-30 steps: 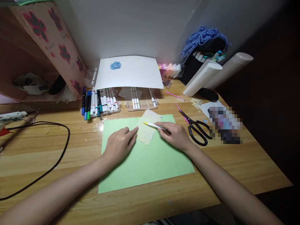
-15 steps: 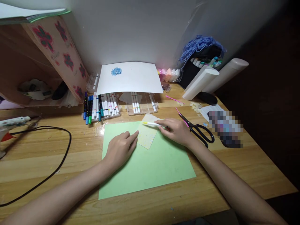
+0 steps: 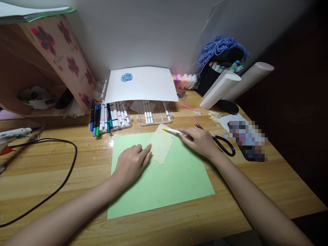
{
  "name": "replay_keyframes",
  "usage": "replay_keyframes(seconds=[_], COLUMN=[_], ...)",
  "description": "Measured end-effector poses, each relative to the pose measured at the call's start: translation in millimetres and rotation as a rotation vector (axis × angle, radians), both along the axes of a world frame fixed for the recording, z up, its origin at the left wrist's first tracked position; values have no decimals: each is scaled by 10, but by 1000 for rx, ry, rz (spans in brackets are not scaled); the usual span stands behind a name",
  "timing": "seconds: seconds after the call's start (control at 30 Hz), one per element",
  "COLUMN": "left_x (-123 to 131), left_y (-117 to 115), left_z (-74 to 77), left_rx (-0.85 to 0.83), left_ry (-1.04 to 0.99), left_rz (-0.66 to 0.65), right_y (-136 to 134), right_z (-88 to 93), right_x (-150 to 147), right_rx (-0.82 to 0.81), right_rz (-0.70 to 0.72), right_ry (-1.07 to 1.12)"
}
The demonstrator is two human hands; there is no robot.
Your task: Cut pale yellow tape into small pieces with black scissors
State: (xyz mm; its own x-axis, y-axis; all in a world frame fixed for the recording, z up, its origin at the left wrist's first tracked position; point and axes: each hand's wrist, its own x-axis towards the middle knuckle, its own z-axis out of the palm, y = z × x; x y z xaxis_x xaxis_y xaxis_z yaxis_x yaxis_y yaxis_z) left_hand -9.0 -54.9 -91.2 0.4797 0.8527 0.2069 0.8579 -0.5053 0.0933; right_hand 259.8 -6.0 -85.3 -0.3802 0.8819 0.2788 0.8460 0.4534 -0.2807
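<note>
A small pale-yellow piece of paper (image 3: 162, 147) with faint yellow and blue marks lies tilted on a light green sheet (image 3: 164, 186). My left hand (image 3: 131, 161) rests on the green sheet, its index finger stretched to the small paper's left edge and the other fingers bent. My right hand (image 3: 198, 140) is closed around a white marker (image 3: 175, 131) with a yellow tip. That tip is over the upper part of the small paper; contact is hard to make out. Beside the right hand are black-handled scissors (image 3: 225, 145), partly hidden by it.
Markers (image 3: 119, 114) fill a clear case at the back, with a second case (image 3: 156, 118) alongside. A white sheet with a blue patch (image 3: 140, 85) leans above them. A glue gun (image 3: 12, 136) and its black cord (image 3: 74, 160) lie left. White tubes (image 3: 221, 89) stand at right.
My right hand and the marker have moved right, the yellow tip shifting from the small paper's upper left toward its upper right. My left hand stays nearly in place.
</note>
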Motion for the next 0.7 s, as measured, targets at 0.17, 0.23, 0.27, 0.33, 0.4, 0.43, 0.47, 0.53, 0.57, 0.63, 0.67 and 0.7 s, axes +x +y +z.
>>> replay_keyframes(seconds=[0.17, 0.23, 0.27, 0.33, 0.4, 0.43, 0.47, 0.53, 0.57, 0.63, 0.67, 0.7], left_x=[-18, -24, -21, -4, 23, 36, 48, 61, 63, 63, 62, 61], left_y=[-39, -54, -57, -55, -41, -33, -25, -14, -10, -8, -8, -8], left_z=[61, 75, 78, 79, 76, 75, 74, 74, 75, 77, 77, 77], left_rx=[193, 197, 173, 71, -60, -122, -175, -245, -266, -288, -291, -292], left_ry=[-29, -70, -82, -77, -48, -37, -29, -20, -15, -9, -9, -9], left_rz=[-109, -162, -203, -277, -288, -267, -240, -213, -210, -207, -205, -203], right_y=[-77, -121, -140, -168, -176, -173, -167, -145, -132, -106, -96, -89], right_z=[79, 94, 96, 90, 78, 71, 65, 54, 49, 41, 38, 34], right_x=[102, 124, 128, 119, 90, 71, 52, 21, 12, 10, 14, 20], right_rx=[-77, -142, -177, -234, -270, -282, -291, -311, -318, -320, -312, -302], right_rz=[-14, 39, 74, 136, 160, 163, 163, 164, 157, 111, 77, 47], right_ry=[83, 109, 120, 147, 186, 202, 216, 220, 216, 205, 202, 201])
